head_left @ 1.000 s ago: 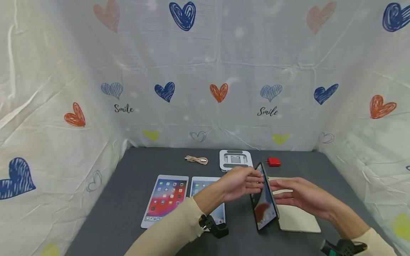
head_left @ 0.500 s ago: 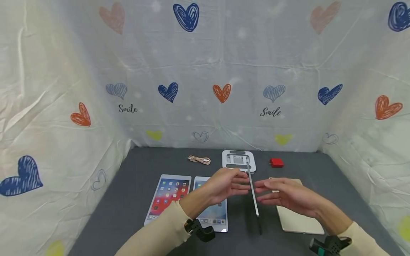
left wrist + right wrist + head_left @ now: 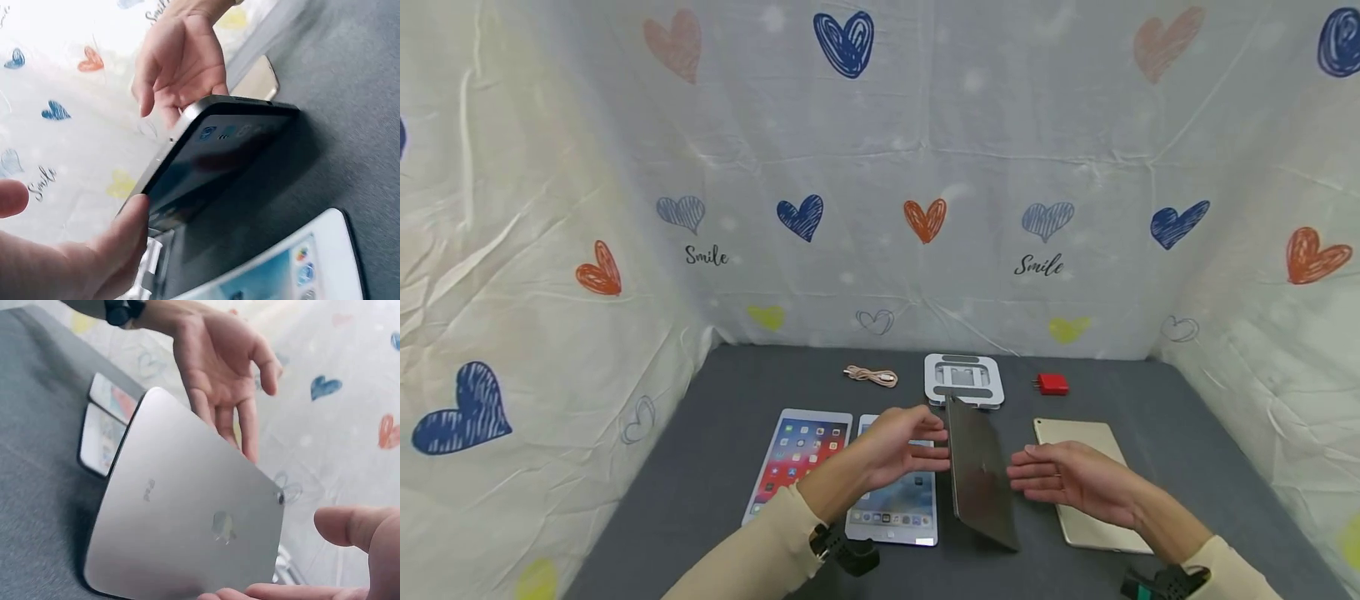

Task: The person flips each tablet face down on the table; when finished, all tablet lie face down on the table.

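A grey tablet (image 3: 981, 475) stands tilted on a lower edge between the two hands, its back with a logo turned toward the right. In the left wrist view its lit screen (image 3: 212, 162) slants down over the table. My left hand (image 3: 898, 450) is on the screen side, straight fingers right at the tablet's upper edge. On the other side my right hand (image 3: 1075, 479) is spread with its palm toward the tablet's back (image 3: 181, 506), the lower fingers close to it in the right wrist view. Neither hand curls round the tablet.
Two white tablets with lit screens, the left one (image 3: 801, 442) and the right one (image 3: 895, 508), lie on the grey table. A gold tablet (image 3: 1090, 437) lies face down beneath the right hand. Behind are a coiled cable (image 3: 871, 377), a white stand (image 3: 962, 391) and a red charger (image 3: 1052, 384).
The grey tablet has swung from showing its screen, through edge-on, to showing its back. It and both hands have moved left, away from the gold tablet.
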`<state>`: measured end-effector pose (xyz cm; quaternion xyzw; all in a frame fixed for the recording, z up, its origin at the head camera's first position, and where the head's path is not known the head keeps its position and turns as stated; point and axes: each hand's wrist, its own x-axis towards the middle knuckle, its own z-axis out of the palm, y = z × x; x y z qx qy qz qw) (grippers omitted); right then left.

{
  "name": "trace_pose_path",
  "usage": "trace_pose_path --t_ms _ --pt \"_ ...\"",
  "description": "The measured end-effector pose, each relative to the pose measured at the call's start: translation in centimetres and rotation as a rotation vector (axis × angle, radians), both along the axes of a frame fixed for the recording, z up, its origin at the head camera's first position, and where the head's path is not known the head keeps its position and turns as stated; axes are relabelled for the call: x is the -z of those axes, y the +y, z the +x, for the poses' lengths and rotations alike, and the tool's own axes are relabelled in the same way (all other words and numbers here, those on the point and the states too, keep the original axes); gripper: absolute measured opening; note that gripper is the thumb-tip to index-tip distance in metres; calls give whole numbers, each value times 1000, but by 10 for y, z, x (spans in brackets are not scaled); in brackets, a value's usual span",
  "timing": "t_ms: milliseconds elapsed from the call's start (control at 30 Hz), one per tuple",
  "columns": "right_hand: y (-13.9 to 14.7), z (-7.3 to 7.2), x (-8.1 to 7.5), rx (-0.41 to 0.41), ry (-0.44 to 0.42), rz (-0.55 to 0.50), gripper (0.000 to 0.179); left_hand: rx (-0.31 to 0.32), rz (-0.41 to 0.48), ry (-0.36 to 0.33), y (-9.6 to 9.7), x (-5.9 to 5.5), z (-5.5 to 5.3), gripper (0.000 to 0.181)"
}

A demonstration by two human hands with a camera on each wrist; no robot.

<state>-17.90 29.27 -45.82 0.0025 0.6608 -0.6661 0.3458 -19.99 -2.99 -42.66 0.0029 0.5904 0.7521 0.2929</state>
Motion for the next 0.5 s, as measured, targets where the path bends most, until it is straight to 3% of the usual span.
trace_pose_path --t_ms 300,500 --pt "5 4 12 75 -2 71 67 -24 -17 -86 -1 31 -7 32" --pt "10 6 11 90 34 132 70 -18 -9 -155 7 50 -15 43"
